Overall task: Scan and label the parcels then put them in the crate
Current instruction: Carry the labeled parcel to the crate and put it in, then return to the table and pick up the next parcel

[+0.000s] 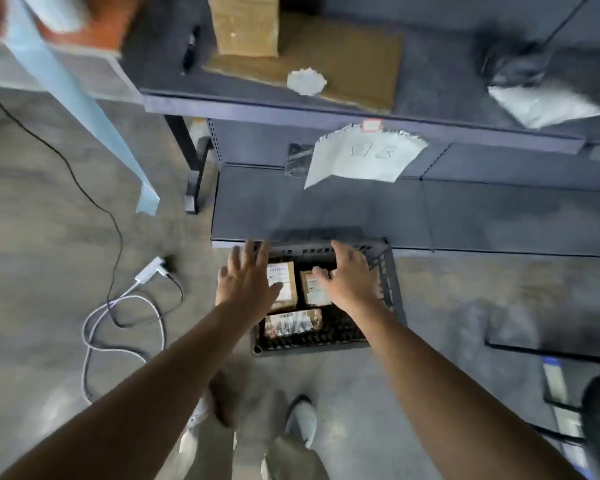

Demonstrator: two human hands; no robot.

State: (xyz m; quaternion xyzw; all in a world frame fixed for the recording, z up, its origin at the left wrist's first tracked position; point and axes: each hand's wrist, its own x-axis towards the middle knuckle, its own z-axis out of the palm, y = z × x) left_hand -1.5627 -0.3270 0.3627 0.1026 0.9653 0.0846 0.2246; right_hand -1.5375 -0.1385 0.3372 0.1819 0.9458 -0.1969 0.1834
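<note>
L hand (248, 282) & R hand (352, 284) spread over crate (392, 289) w/ parcels (293, 323).

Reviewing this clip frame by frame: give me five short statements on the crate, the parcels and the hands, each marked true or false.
1. The crate stands on the floor. True.
2. The crate is empty. False: three labelled parcels show inside it.
3. The left hand and the right hand are both over the crate with fingers spread. True.
4. The left hand grips a scanner. False: it holds nothing.
5. A white adapter and cable lie on the floor to the right of the crate. False: they lie to its left.
</note>
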